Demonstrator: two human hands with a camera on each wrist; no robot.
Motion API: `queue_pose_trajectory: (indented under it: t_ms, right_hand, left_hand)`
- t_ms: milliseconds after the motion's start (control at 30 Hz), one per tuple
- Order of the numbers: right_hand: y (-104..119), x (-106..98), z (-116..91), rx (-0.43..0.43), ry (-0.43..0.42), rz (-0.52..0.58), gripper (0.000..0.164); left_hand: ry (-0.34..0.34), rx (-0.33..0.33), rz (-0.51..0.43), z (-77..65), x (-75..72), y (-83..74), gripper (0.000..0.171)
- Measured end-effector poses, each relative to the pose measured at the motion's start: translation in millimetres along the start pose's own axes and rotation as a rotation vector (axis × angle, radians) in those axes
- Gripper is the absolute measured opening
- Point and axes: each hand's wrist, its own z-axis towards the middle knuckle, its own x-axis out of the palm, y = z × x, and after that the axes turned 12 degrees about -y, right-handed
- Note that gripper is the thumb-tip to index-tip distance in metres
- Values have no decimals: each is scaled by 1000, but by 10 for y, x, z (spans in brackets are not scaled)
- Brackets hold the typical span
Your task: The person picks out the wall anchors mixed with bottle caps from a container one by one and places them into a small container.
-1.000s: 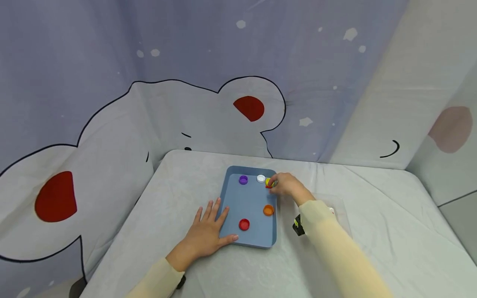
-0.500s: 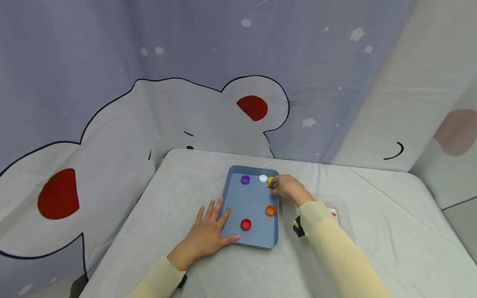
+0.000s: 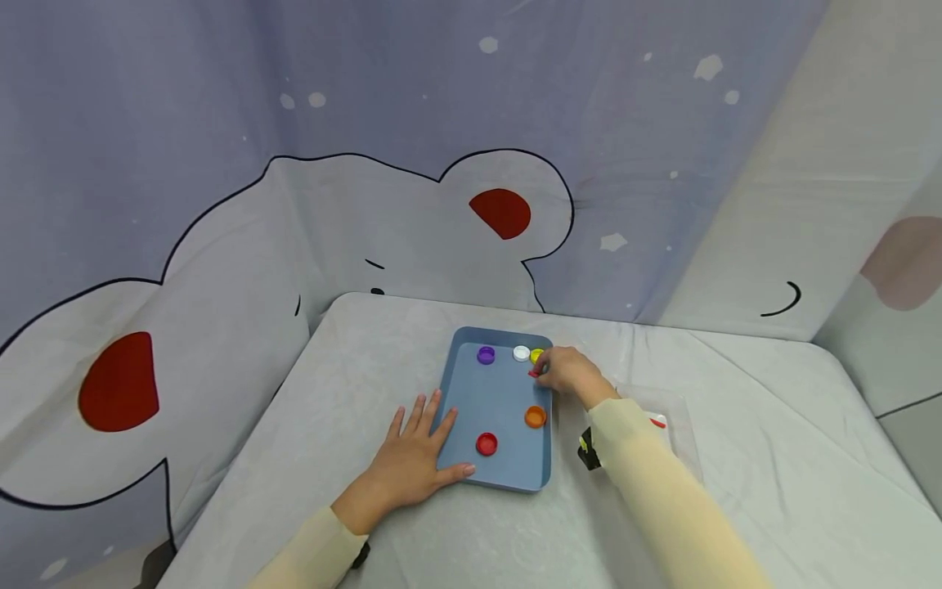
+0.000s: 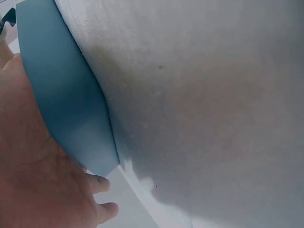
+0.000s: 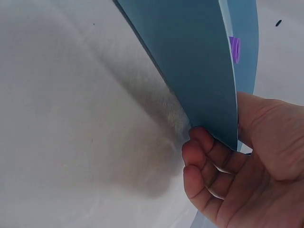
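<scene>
A blue tray (image 3: 500, 401) lies on the table with small round caps on it. My left hand (image 3: 405, 466), fingers spread, rests against the tray's left side, its thumb over the front rim. At the far right rim, my right hand (image 3: 570, 372) pinches a small red piece (image 3: 533, 374), mostly hidden by the fingers. Just beyond it sit a yellow cap (image 3: 537, 356) and a white cap (image 3: 521, 353). In the right wrist view the curled fingers (image 5: 194, 152) are outside the tray wall (image 5: 190, 61); the fingertip grip is hidden behind it.
Other caps on the tray are purple (image 3: 486, 355), orange (image 3: 535, 416) and red (image 3: 486, 444). A clear plastic container (image 3: 680, 425) stands to the right, partly under the right sleeve (image 3: 662, 483), with a white and red item (image 3: 657, 420) in it.
My right hand has shifted slightly toward me, and the red piece has moved away from the yellow cap, showing more of that cap. My left hand stays in place; the head view has turned slightly.
</scene>
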Motion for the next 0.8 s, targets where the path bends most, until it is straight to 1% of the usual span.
queue_pose_trajectory:
  t_ms: [133, 267, 433, 500, 600, 667, 800]
  right_hand:
    - [16, 15, -9, 13, 3, -3, 12]
    - [27, 30, -20, 18, 30, -3, 13]
    - [12, 13, -30, -52, 53, 12, 12]
    - [3, -12, -30, -62, 51, 10, 10]
    - [-2, -56, -29, -69, 28, -11, 8]
    - [4, -75, -29, -84, -4, -39, 7]
    - [12, -59, -45, -133, -60, -84, 18]
  left_hand:
    - [-5, 5, 0, -2, 10, 1, 96]
    - [-8, 6, -3, -6, 15, 0, 96]
    - [-14, 9, -2, -3, 35, 16, 98]
    - [-16, 7, 0, -2, 40, 20, 98]
    - [-8, -2, 10, 3, 51, 29, 99]
    - [-8, -5, 18, 2, 62, 33, 98]
    - [8, -17, 34, 7, 56, 19, 96]
